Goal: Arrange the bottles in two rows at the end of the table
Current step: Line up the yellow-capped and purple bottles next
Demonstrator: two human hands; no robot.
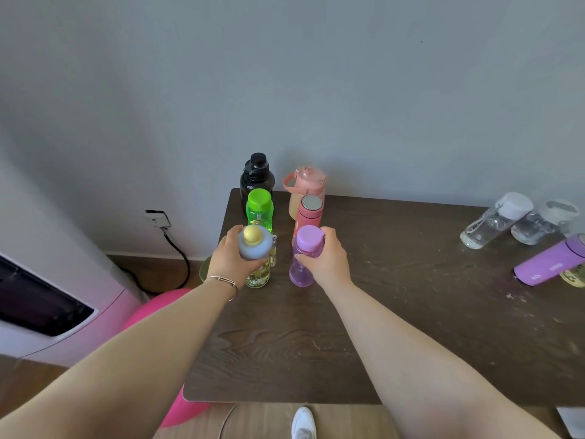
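Two rows of bottles stand at the left end of the dark wooden table [395,312]. The left row holds a black bottle [257,175], a green bottle [259,209] and a clear bottle with a grey-blue lid and yellow knob [257,248]. My left hand [231,259] grips that last bottle under its lid. In the right row are a peach jug with a handle [305,188], a pink flask with a steel top [308,213] and a translucent purple bottle [302,258]. My right hand [327,258] is wrapped around the purple bottle, which rests upright on the table.
At the table's right end stand two clear bottles [497,220] [544,221], an opaque purple flask [550,264] and part of a yellowish item [574,278]. A pink ball [164,312], a white-pink appliance [47,299], a wall socket with a cable [158,218] sit left of the table.
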